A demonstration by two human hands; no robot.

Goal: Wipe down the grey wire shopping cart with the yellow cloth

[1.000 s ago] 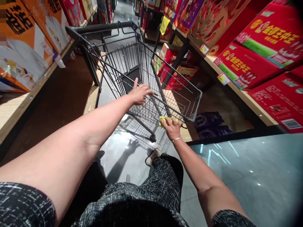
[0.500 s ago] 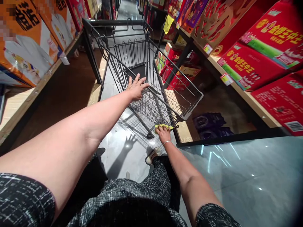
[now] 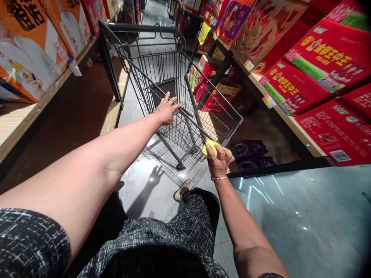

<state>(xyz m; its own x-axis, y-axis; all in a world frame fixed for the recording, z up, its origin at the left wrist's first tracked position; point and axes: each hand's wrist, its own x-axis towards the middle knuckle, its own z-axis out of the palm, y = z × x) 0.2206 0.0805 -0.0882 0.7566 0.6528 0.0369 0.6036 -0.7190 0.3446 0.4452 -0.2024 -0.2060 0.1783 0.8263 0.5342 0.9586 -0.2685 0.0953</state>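
A dark metal shopping cart (image 3: 164, 88) stands in front of me in the aisle, slightly turned. My left hand (image 3: 165, 111) rests on its upper side rail with the fingers stretched out and spread, not wrapped round it. In my right hand (image 3: 219, 164) is a bunched yellow cloth (image 3: 210, 148), gripped between thumb and fingers by the cart's near right corner. Whether the cloth touches the cart's rim, I cannot tell. A bracelet circles the right wrist.
Shelves with red boxes (image 3: 315, 58) flank the cart on the right, with purple packs (image 3: 251, 148) low underneath. Large orange packages (image 3: 37, 42) line the left shelf. My foot (image 3: 182, 190) is on the grey tiled floor (image 3: 290, 216), behind the cart's wheel (image 3: 180, 166).
My right hand has risen and moved right with the yellow cloth, from the cart's low near edge. My left hand stays on the rail. The view has shifted slightly.
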